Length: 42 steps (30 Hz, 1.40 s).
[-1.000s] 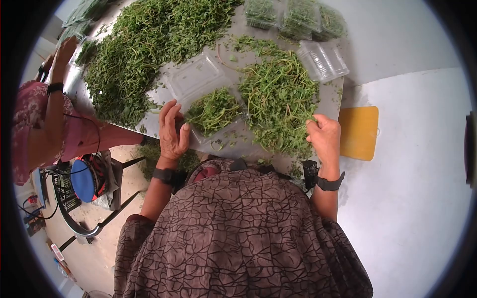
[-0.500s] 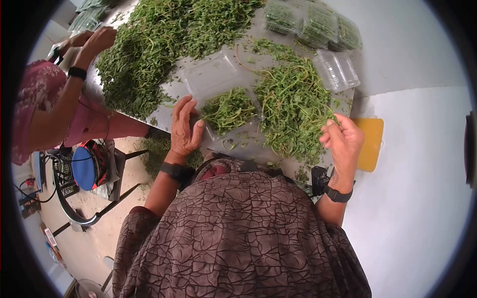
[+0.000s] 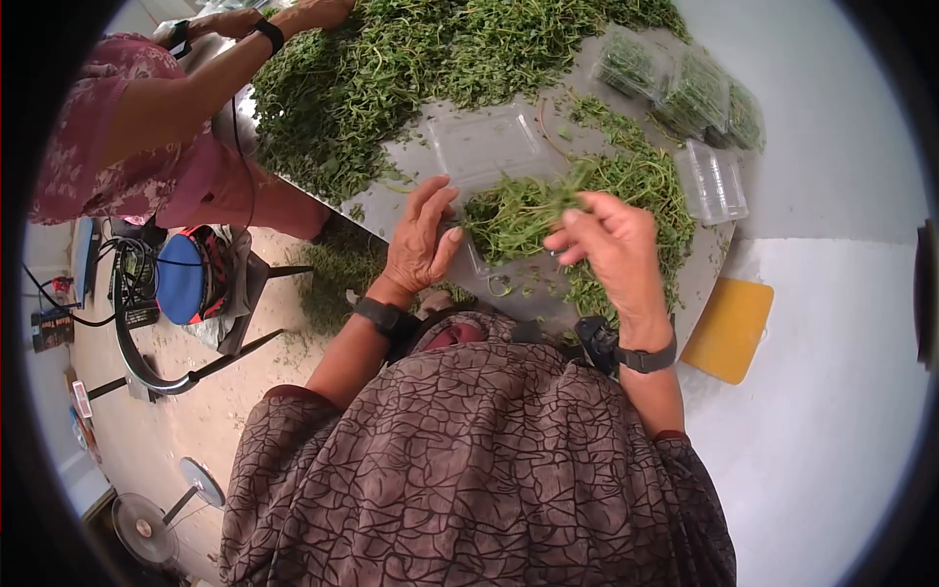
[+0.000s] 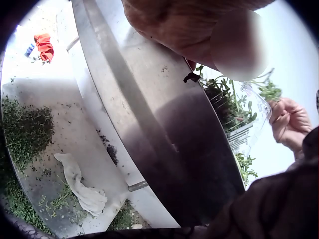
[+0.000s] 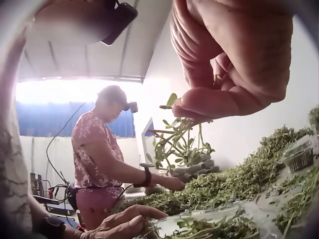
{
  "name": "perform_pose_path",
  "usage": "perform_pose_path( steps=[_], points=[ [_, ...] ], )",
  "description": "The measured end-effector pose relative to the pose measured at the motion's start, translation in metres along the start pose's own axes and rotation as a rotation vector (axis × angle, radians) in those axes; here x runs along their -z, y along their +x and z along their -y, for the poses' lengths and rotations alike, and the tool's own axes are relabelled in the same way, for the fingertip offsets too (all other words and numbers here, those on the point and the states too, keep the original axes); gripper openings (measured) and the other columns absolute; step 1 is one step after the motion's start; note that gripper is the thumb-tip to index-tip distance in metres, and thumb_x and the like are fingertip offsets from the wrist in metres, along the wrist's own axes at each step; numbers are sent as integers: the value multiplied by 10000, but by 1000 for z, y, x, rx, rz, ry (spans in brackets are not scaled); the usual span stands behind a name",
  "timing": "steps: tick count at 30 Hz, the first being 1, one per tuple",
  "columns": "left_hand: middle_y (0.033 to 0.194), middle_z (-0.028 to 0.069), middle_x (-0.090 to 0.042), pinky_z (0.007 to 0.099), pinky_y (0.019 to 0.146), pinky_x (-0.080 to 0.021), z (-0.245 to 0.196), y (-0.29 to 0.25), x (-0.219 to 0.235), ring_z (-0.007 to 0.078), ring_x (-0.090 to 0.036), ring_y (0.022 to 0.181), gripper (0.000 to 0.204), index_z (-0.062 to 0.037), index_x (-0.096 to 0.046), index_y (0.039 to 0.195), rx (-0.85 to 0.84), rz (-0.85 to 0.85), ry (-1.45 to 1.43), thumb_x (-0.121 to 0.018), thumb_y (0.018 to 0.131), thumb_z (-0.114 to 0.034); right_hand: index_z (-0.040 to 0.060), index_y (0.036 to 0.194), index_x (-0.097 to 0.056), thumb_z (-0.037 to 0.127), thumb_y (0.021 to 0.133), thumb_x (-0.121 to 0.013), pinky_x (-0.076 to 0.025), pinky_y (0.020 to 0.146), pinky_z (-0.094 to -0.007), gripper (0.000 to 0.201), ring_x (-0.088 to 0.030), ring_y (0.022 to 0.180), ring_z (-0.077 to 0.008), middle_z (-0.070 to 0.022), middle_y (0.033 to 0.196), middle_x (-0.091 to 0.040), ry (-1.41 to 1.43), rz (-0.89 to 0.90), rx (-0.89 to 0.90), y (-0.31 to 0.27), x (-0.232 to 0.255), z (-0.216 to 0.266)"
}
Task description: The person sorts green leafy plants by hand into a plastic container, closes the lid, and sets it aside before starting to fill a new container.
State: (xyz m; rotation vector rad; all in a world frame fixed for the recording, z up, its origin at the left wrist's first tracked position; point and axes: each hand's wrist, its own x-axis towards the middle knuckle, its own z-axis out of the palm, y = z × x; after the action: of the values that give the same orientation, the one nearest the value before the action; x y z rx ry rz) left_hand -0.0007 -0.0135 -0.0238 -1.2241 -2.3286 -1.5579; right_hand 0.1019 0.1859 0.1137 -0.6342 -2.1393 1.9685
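Observation:
A clear plastic box partly filled with green stems (image 3: 504,217) lies on the metal table, its transparent lid (image 3: 486,143) folded back flat. My left hand (image 3: 421,240) rests at the box's left side, fingers spread and slightly bent, holding nothing. Above the right part of the box, my right hand (image 3: 616,249) pinches a small bunch of leafy stems between thumb and fingers. In the right wrist view that bunch (image 5: 182,142) hangs below the fingertips of my right hand (image 5: 239,59). A loose pile of greens (image 3: 650,191) lies beyond the right hand.
A large heap of greens (image 3: 391,68) covers the table's far left. Filled clear boxes (image 3: 694,93) stand at the back right, near an empty clear container (image 3: 716,183). Another person in a pink floral top (image 3: 127,127) works at the left. A yellow board (image 3: 729,331) is beyond the table's right edge.
My right hand has moved left from the loose pile to above the box, carrying a bunch of stems. The left hand stays beside the box. The other person's hands have reached farther over the heap.

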Motion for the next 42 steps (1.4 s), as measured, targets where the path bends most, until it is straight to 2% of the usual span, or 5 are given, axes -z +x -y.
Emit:
perform_pose_path(
  steps=[11,14,18,30,42],
  points=[
    [1282,187,-429,383,853,-454,-3,0,-1,292,-548,967,459,-38,-444,1253,27,-11,-21,-467,899,-331,-28,1047,-614,73,826,-603,-519,643,-286,244,-651,697,-185,-136,897,-659,-527,-163,85,-13,24,-51],
    [1271,194,-457,406,930,-412,-3,3,0,356,-495,1086,456,-21,-479,1213,-76,-51,102,-531,861,-306,5,1095,-611,48,779,-618,-470,884,-380,319,-585,977,-309,-152,1160,-595,-878,-100,389,-19,14,-46],
    [1262,197,-470,442,978,-352,-3,4,1,379,-447,1139,463,-19,-498,1195,-58,-54,64,-526,857,-334,0,1158,-566,50,766,-638,-366,998,-399,401,-453,1170,-298,-130,1294,-499,-908,68,505,-21,6,-48],
    [1281,159,-453,470,976,-285,-52,31,10,344,-431,1160,429,-75,-545,1194,-299,400,342,-485,880,-361,-8,1147,-548,51,745,-661,-364,983,-411,421,-455,1160,-310,-131,1243,-526,-922,99,593,-28,5,-50],
    [1101,148,-525,451,950,-317,-59,41,-3,309,-480,1056,288,-4,-560,984,-210,327,501,-598,798,-221,-28,1075,-596,43,734,-661,-386,964,-417,354,-504,1121,-292,-141,1058,-617,-904,84,606,-32,13,-59]
  ],
)
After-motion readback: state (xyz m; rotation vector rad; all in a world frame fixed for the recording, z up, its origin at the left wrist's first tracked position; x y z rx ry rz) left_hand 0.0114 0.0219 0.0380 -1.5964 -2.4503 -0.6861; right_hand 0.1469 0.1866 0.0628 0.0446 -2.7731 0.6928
